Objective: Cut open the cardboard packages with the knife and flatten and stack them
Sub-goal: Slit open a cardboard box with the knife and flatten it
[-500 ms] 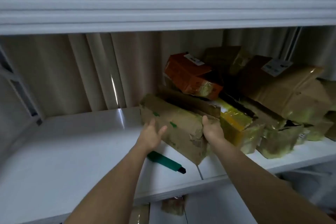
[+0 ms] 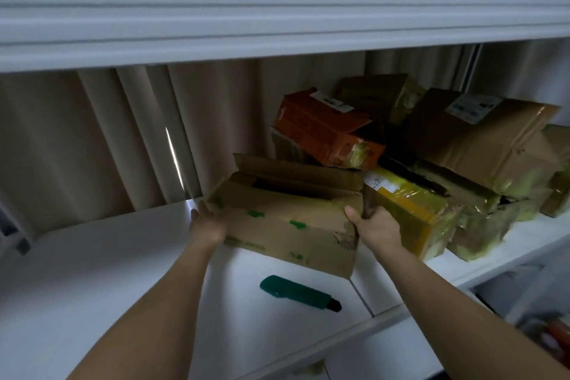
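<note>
A brown cardboard box (image 2: 287, 225) with green marks and an open top flap sits tilted on the white shelf (image 2: 92, 287). My left hand (image 2: 206, 227) grips its left end and my right hand (image 2: 377, 230) grips its right end, thumb on the front face. A green utility knife (image 2: 297, 292) lies on the shelf just in front of the box, between my forearms. Behind and to the right are an orange box (image 2: 327, 129), a yellow-taped box (image 2: 410, 210) and several brown taped boxes (image 2: 481, 145).
A thick white upper shelf (image 2: 277, 9) overhangs the work space. A beige curtain (image 2: 108, 139) hangs behind the shelf. A seam (image 2: 361, 296) splits the shelf surface just right of the knife. The shelf's front edge runs below my forearms.
The box has been pulled left and away from the pile, and its top flap now stands open. My left hand has shifted to the box's left end.
</note>
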